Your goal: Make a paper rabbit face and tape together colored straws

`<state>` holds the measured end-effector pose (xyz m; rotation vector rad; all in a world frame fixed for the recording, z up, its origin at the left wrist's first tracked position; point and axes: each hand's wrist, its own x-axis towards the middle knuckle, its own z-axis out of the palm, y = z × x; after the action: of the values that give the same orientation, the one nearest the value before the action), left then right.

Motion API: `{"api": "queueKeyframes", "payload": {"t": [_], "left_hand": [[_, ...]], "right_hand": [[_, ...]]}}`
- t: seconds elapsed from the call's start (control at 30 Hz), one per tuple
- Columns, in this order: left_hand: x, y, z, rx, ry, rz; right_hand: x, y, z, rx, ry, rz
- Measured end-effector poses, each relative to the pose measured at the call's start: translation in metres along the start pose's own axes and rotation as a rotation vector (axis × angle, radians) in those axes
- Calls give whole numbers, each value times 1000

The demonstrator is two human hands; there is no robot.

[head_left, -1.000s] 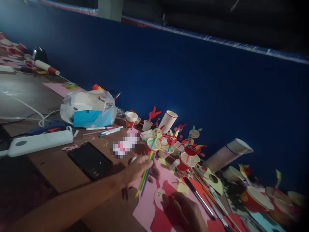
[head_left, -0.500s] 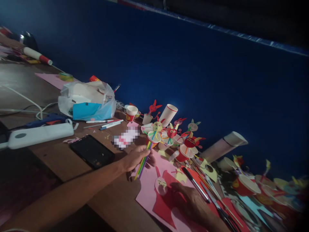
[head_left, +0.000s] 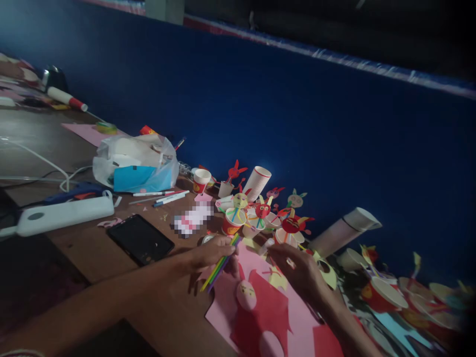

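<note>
My left hand [head_left: 217, 255] is closed around a small bundle of yellow, green and purple straws [head_left: 220, 264], held at a slant above the pink paper sheet [head_left: 223, 307]. Over the far part of that sheet, my right hand [head_left: 301, 270] has its bent fingers at the near end of a small white tube [head_left: 266, 246]. Below the hands lie a red paper piece [head_left: 266, 312] and a pale animal-face cutout [head_left: 246, 295] with a pink ear. Just beyond stands a red-and-white paper cup [head_left: 234, 227] with a yellow paper face on straws.
More cups with paper animal faces [head_left: 262, 209] line the wall side, beside a cup stack [head_left: 257, 182] and a lying flask [head_left: 345, 230]. Leftward are a phone [head_left: 140, 240], pens [head_left: 171, 198], a plastic bag [head_left: 136, 163] and a white power strip [head_left: 67, 214].
My right hand has left the red paper and moved forward to the small white tube. My left hand has drawn the straws slightly toward me, away from the cup.
</note>
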<state>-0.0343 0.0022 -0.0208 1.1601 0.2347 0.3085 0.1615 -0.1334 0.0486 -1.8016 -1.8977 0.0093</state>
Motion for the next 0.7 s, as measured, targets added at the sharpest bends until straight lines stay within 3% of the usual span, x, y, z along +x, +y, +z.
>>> {"api": "queueKeyframes", "payload": {"t": [0.07, 0.13, 0.27, 0.37, 0.53, 0.7], "left_hand": [[1, 4, -6, -60, 17, 26], [2, 5, -11, -124, 60, 61], [4, 4, -21, -171, 142, 136], [6, 4, -26, -190, 159, 160], [8, 4, -28, -289, 196, 221], [12, 2, -27, -353, 223, 204]], "right_hand": [[47, -19, 1, -207, -17, -119], [97, -36, 9, -278, -13, -142], [191, -56, 44, -400, -64, -187], [245, -64, 75, -488, -121, -213], [299, -72, 117, -595, -237, -255], [322, -67, 139, -675, -357, -247]]}}
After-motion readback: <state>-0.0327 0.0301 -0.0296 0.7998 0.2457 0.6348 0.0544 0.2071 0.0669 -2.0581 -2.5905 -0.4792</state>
